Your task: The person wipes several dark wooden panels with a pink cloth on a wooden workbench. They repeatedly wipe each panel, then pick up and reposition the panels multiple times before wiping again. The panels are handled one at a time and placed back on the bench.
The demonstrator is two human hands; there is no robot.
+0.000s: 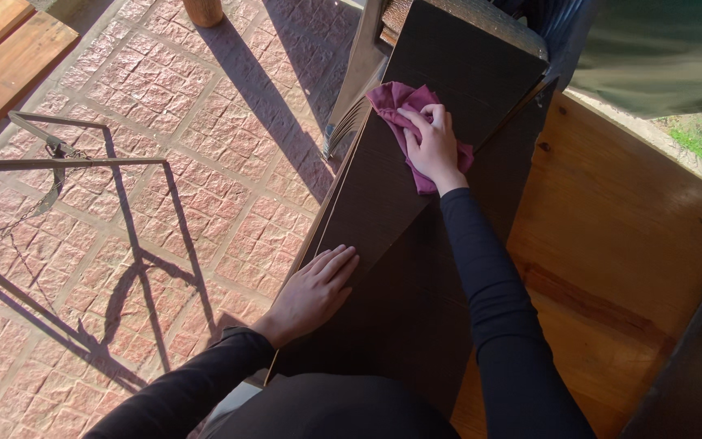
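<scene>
From the head view, you're pressing your right hand (434,146) flat on a magenta cloth (400,110), fingers laid over it, not pinching, against the dark board (416,244) that's leaning lengthwise in front of you. The cloth is sitting up near the board's far end, partly bunched under your palm. Your left hand (314,293) is lying flat with fingers together on the board's near left edge. A wooden worktop (619,244) is showing to the right, pink paving (188,162) and a metal frame (58,162) on the left.
</scene>
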